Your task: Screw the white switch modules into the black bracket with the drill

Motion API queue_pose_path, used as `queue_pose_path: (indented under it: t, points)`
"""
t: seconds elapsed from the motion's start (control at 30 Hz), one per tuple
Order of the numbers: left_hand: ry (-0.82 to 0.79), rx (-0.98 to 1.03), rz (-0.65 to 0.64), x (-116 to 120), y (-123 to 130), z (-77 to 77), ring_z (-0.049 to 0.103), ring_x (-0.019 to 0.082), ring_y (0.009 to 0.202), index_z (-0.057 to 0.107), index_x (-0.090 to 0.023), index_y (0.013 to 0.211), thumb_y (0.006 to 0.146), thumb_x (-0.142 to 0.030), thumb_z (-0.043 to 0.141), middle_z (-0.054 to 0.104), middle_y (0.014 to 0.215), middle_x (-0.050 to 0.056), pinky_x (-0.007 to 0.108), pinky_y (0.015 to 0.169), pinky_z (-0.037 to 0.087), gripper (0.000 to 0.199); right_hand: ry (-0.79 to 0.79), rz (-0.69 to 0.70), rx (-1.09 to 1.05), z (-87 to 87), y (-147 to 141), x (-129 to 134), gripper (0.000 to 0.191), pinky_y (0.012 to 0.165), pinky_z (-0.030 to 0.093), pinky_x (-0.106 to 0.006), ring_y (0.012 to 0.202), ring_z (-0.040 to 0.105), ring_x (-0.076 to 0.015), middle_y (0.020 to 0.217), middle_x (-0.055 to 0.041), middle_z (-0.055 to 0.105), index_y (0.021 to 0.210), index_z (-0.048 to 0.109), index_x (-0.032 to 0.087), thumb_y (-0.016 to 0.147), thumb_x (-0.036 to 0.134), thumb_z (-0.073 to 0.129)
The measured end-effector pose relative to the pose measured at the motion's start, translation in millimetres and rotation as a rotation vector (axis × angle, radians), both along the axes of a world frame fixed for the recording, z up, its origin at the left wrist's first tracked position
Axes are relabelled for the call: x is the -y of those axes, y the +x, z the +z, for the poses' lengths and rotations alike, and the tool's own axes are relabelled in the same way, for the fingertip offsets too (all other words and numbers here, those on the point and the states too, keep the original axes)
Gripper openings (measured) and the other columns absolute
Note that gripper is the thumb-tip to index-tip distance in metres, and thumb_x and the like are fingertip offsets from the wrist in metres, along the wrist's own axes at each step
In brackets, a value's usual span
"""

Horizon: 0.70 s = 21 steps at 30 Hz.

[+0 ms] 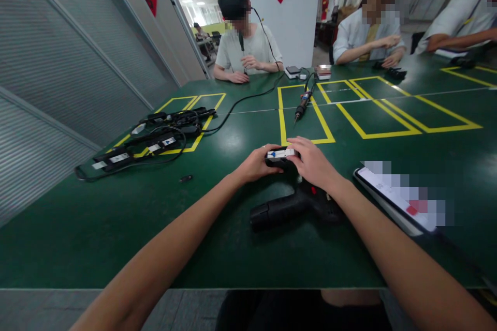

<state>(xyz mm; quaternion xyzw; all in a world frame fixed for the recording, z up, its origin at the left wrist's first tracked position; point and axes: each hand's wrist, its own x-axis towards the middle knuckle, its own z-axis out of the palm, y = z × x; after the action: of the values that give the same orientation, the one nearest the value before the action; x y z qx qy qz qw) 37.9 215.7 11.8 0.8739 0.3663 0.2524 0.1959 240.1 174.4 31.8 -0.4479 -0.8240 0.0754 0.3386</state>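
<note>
Near the middle of the table, my left hand point(261, 164) grips the left end of a small black housing with a white insert point(280, 154). A small blue piece shows on the insert. Closed on the right end of the same housing is my right hand point(312, 163), its fingers over the top. A black pistol-shaped tool point(285, 210) with a red button lies just below both hands, partly hidden by my right forearm.
Black housings with cables point(166, 132) are heaped at left, a small black piece point(186, 178) nearby. An electric screwdriver point(304, 103) lies ahead within yellow tape. A phone point(396, 199) rests at right on a light block. People sit across the green table point(217, 264).
</note>
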Motion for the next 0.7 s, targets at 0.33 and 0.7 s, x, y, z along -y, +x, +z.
queue_pose_path:
  t: [0.33,0.7]
  points:
    - [-0.020,-0.085,0.249,19,-19,41.4,0.058,0.026,0.099,0.055,-0.019,0.116,0.061,-0.037,0.074,0.061,0.110,0.011,0.038,0.088,0.044,0.061,-0.095,-0.090,-0.714,14.5,0,6,0.031,0.076,0.051,-0.031,0.092,0.062,-0.0181,0.104,-0.0105,0.064,0.111,0.050,0.018,0.089,0.037,0.040]
    - [-0.333,-0.382,1.165,159,-248,46.2,0.057,0.038,0.100,0.049,-0.006,0.122,0.068,-0.069,0.051,0.058,0.114,0.022,0.051,0.087,0.042,0.083,-0.262,-0.001,-1.030,-1.0,2,-6,0.029,0.060,0.052,-0.027,0.073,0.062,-0.0154,0.088,-0.0075,0.066,0.096,0.056,0.015,0.081,0.040,0.053]
